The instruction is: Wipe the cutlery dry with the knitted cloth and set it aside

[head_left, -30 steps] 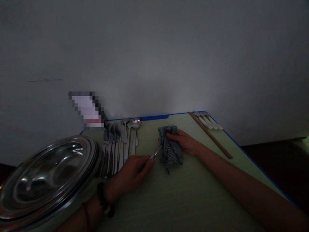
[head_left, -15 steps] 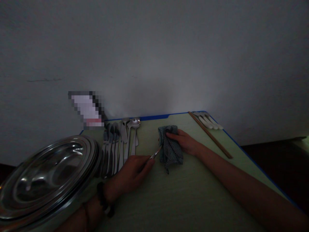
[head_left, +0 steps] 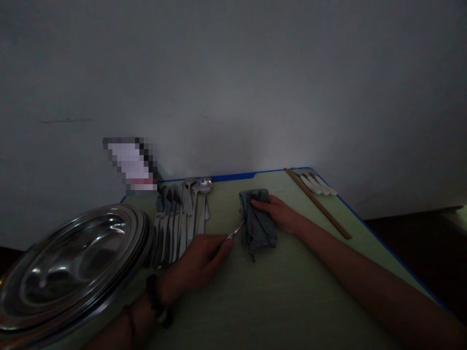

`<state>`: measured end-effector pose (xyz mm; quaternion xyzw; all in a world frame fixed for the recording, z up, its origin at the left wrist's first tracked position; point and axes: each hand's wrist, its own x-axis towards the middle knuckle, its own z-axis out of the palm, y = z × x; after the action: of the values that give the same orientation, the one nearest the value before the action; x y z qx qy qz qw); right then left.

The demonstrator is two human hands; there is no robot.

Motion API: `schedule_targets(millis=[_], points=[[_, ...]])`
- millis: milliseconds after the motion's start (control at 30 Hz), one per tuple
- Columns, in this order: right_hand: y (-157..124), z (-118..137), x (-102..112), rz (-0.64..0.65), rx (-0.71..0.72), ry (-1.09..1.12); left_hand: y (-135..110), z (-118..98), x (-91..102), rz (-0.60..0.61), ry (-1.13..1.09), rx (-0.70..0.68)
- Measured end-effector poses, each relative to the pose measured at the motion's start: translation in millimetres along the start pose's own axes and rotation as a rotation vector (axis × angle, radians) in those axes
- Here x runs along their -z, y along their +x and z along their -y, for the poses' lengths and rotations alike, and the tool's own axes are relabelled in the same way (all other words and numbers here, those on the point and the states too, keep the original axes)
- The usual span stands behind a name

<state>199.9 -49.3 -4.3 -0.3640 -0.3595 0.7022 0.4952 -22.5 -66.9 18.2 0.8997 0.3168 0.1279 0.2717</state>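
Note:
My left hand is closed around one end of a thin metal piece of cutlery. Its far end goes into a folded grey-blue checked cloth, so its kind is hidden. My right hand grips that cloth from the right, thumb across its front, just above the table. Left of the cloth, several metal knives lie side by side, with spoons at their right end. My left hand partly covers the lower handles.
A stack of shiny metal plates fills the left of the light green table. Brown chopsticks and several white-handled forks lie at the back right. A blurred upright object leans by the wall.

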Motion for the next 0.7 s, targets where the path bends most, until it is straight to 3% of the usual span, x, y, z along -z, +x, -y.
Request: schedule_targets(millis=[233, 333, 500, 700], points=[[0.4, -1.6, 0.9, 0.006, 0.023, -0.086, 0.5, -0.8, 0.5, 0.016, -0.012, 0.014], [0.0, -2.3, 0.2, -0.044, 0.150, -0.303, 0.5, -0.4, 0.7, 0.021, -0.014, 0.033], [0.4, -2.0, -2.6, -0.242, 0.417, -0.784, 0.2, -1.3, 0.8, 0.006, -0.032, 0.045], [1.7, -3.3, -5.0, -0.339, 0.504, -0.952, -0.4, -3.7, -1.0, -0.047, -0.037, 0.063]])
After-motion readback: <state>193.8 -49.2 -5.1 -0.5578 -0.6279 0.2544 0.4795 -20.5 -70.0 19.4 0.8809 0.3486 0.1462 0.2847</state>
